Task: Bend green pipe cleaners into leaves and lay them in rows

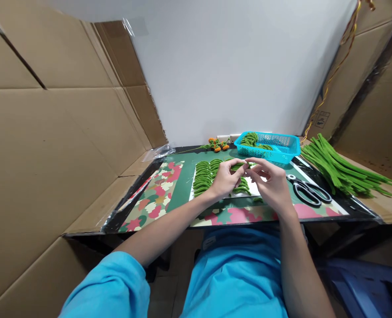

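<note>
My left hand [227, 179] pinches a short green chenille stem piece [237, 167] above a white sheet [253, 189]. Close against it, the thumb and fingers of my right hand [270, 181] are pressed together at the right end of the same piece. Exactly how the fingertips meet on it is partly hidden. Under and beside my hands, curved green chenille pieces [202, 179] lie in neat columns on the sheet. One small green piece [258, 199] lies just off its front edge.
A blue plastic basket [283, 155] with green pieces stands at the back. Orange flowers [218, 144] on green stems lie left of it. Black-handled scissors [310, 193] and a bundle of long green chenille stems [341, 170] are on the right. Cardboard walls [50, 145] enclose the table.
</note>
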A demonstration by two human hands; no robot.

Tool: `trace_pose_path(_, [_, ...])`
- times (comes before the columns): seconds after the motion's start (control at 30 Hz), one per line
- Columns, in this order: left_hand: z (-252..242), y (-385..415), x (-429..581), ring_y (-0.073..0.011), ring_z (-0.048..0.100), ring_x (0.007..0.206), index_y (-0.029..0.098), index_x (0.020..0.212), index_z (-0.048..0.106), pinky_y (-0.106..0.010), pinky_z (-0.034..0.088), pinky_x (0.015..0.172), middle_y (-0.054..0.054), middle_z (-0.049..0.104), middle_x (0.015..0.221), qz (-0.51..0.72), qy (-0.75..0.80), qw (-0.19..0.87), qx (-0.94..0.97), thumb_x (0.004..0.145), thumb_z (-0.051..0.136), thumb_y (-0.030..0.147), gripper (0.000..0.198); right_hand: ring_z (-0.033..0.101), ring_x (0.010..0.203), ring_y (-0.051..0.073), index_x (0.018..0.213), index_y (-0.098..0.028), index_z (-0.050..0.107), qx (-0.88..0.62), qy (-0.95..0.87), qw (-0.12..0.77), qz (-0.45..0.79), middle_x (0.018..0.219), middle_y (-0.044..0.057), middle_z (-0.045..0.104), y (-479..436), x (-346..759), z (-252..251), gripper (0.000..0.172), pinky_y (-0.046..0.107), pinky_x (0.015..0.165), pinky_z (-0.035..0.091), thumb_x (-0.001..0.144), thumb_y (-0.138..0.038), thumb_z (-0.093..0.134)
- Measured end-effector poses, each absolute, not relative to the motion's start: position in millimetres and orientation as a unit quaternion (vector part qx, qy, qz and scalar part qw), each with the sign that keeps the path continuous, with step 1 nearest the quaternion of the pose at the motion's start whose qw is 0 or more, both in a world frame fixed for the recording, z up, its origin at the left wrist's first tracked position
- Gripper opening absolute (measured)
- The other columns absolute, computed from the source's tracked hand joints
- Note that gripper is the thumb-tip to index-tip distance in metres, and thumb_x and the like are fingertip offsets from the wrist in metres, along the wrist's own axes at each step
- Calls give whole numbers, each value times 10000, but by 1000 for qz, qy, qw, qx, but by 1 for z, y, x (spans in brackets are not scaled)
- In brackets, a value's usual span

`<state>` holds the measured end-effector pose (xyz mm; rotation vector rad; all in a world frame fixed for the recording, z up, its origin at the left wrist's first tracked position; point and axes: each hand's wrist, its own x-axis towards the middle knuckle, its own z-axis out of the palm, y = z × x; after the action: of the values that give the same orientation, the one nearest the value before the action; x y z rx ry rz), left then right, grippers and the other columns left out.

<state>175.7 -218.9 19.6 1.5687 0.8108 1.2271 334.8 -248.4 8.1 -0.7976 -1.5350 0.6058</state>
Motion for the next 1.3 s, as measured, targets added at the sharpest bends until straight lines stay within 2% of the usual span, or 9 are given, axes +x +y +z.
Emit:
trace_pose_path(0.23, [21,-220,176,-42,357,363,94,954,752,-195,211,362,69,475,488,489,333,495,637,756,874,572,532,765,830,239,1296,-222,700,-328,-698,555,312,892,50,783,-253,350,9,366,359,769,605,961,-365,730])
trace_pose_path(0.43, [25,-220,172,-44,356,375,76,931,768,-191,219,374,61,483,467,472,329,522,630,695,909,583,577,757,881,228,1395,-270,662,-313,-747,509,292,966,40,783,-259,361,15,408,352,801,590,993,-329,691])
trace_pose_path(0.6, [24,-220,171,-45,346,389,64,971,787,-193,225,384,64,474,453,456,330,525,638,703,911,568,584,703,769,195,1346,-283,712,-357,-769,487,211,935,31,770,-260,368,17,352,305,647,538,998,-331,685])
trace_pose_path(0.8, [26,-222,171,-56,396,394,64,967,793,-201,239,383,55,500,484,454,339,543,620,725,906,543,548,687,808,198,1287,-252,729,-360,-770,499,167,1043,53,772,-257,370,14,306,318,653,542,992,-325,690])
trace_pose_path(1.03, [27,-223,170,-50,394,411,99,957,795,-206,218,382,53,513,543,447,333,569,604,764,886,517,470,660,734,179,1197,-237,748,-349,-768,525,114,988,47,759,-256,366,14,223,321,626,513,1015,-259,622])
trace_pose_path(1.3, [26,-220,170,-40,342,407,98,834,796,-217,193,400,53,500,503,464,349,576,575,684,933,457,412,652,699,174,1070,-244,775,-382,-770,508,53,983,37,769,-251,363,10,173,317,638,484,1008,-241,613])
